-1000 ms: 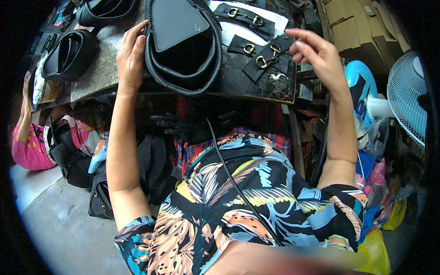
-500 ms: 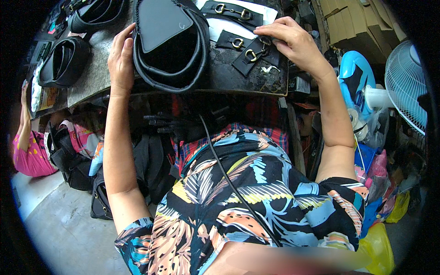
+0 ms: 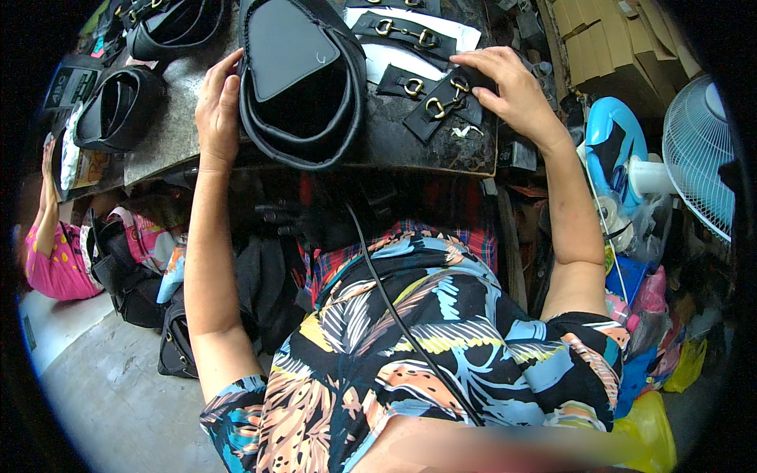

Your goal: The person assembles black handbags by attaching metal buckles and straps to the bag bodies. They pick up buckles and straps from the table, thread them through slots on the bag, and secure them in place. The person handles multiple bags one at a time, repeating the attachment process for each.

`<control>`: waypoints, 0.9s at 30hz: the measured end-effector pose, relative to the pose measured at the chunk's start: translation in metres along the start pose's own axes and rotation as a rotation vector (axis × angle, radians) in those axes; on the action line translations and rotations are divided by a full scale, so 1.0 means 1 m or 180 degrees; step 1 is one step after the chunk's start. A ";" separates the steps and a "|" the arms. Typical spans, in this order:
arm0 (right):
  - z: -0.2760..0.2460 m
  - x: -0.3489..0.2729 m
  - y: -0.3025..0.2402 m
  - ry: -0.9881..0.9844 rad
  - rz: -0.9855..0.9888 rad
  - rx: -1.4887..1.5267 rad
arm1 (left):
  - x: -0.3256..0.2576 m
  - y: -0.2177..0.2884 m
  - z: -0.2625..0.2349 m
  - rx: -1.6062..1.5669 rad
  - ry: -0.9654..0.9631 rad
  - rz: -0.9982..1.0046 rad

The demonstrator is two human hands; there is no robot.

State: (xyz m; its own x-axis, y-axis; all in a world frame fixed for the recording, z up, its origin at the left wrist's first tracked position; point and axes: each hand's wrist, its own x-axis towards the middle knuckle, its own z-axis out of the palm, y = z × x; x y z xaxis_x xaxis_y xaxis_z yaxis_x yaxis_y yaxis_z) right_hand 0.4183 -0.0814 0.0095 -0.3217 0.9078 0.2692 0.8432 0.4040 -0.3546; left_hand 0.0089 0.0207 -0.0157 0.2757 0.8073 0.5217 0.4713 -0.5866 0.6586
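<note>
A large black leather piece, looking like a shoe upper with a rounded smooth panel (image 3: 292, 59) and a thick looped edge, sits at the table's front edge. My left hand (image 3: 217, 118) rests along its left side, fingers extended, fingertips at its edge. My right hand (image 3: 509, 87) hovers over a short black strap with a gold-coloured horsebit (image 3: 432, 110), thumb and fingers apart around its far end. Whether they touch the strap I cannot tell. Beside it lie a second short strap (image 3: 392, 82) and a longer horsebit strap (image 3: 406, 33) on white paper.
More black leather uppers (image 3: 118, 110) stand at the left of the dark worktable (image 3: 177, 134). Another person's arm (image 3: 49, 173) reaches up at the far left. A white scrap (image 3: 467, 132) lies near the right corner. Right of the table are a fan (image 3: 698, 142) and cardboard (image 3: 611, 43).
The whole view has shifted slightly, so the table's things sit a little lower and further right. My right thumb has parted more from the fingers. My left hand stays beside the leather piece.
</note>
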 end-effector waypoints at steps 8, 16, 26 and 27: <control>-0.008 -0.003 0.021 -0.0256 0.1260 0.2083 | 0.001 0.001 0.000 0.0001 -0.0021 -0.0045; -0.009 -0.010 0.018 0.0044 0.1758 0.2953 | 0.000 0.000 0.000 -0.0016 -0.0037 -0.0104; -0.037 -0.014 0.009 -0.0391 0.1362 0.2699 | -0.001 -0.003 0.000 -0.0005 -0.0027 -0.0045; -0.045 -0.012 0.008 -0.0326 0.1248 0.2772 | 0.000 -0.003 -0.001 0.0014 -0.0002 0.0003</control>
State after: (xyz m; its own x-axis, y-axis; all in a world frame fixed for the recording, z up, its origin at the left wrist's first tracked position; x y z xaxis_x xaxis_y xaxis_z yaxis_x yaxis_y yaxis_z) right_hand 0.4488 -0.0942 0.0439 -0.1557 0.9850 -0.0750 0.2961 -0.0259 -0.9548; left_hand 0.0070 0.0227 -0.0173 0.2765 0.8069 0.5220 0.4748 -0.5870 0.6558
